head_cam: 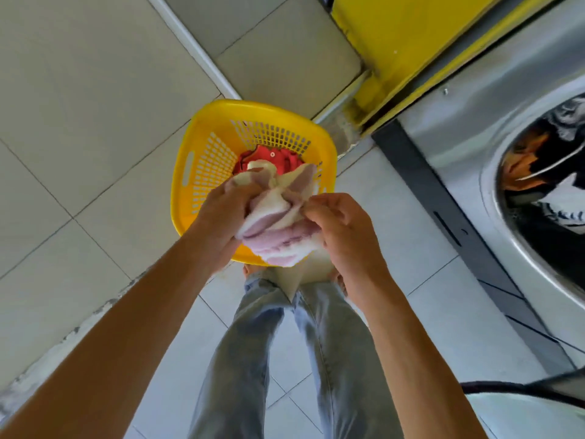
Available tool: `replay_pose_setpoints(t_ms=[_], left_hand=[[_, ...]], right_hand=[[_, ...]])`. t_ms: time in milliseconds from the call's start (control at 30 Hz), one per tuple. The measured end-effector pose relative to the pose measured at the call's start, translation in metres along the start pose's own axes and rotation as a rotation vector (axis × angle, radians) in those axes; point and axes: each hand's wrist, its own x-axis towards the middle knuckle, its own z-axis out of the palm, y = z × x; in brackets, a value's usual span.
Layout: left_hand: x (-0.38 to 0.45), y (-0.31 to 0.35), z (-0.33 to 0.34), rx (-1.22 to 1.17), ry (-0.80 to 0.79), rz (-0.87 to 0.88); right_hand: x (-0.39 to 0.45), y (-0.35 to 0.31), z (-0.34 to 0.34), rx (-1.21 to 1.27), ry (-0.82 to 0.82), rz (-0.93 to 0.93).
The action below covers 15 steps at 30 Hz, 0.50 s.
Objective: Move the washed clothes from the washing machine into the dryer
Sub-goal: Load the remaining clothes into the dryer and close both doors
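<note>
Pink-and-cream towel (278, 223) bunched over the yellow basket (190, 172).
My left hand (221, 210) grips one side, my right hand (338, 223) pinches the other, so it drops beside the red garment (269, 156); more laundry waits in the washer (538, 191).

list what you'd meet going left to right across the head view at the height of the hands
yellow laundry basket → left hand gripping the pink and white cloth → right hand pinching the same cloth → washing machine with its round opening
</note>
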Motion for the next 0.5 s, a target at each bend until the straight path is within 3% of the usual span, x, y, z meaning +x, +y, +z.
replay_pose_setpoints(t_ms=[67,167,233,300,367,433,500], left_hand=[[-0.023,0.015,0.025,-0.011,-0.103,-0.002],[-0.055,0.027,0.071,0.029,-0.343,-0.054],[-0.073,0.027,0.108,0.018,-0.504,-0.133],[-0.078,0.022,0.142,0.074,-0.598,-0.157],[-0.07,0.011,0.175,0.224,-0.567,-0.117],[-0.064,-0.003,0.214,0.38,-0.464,-0.077],[-0.062,-0.017,0.255,0.511,-0.358,-0.014]], right_hand=[[-0.002,-0.002,-0.025,0.188,0.059,0.066],[-0.003,-0.006,-0.059,0.511,0.009,0.215],[-0.012,0.0,-0.088,0.642,-0.013,0.182],[-0.024,0.008,-0.127,1.028,-0.084,0.185],[-0.029,0.011,-0.15,1.093,-0.083,0.244],[-0.046,0.025,-0.171,1.001,0.037,0.112],[-0.063,0.037,-0.197,0.975,0.008,0.04]])
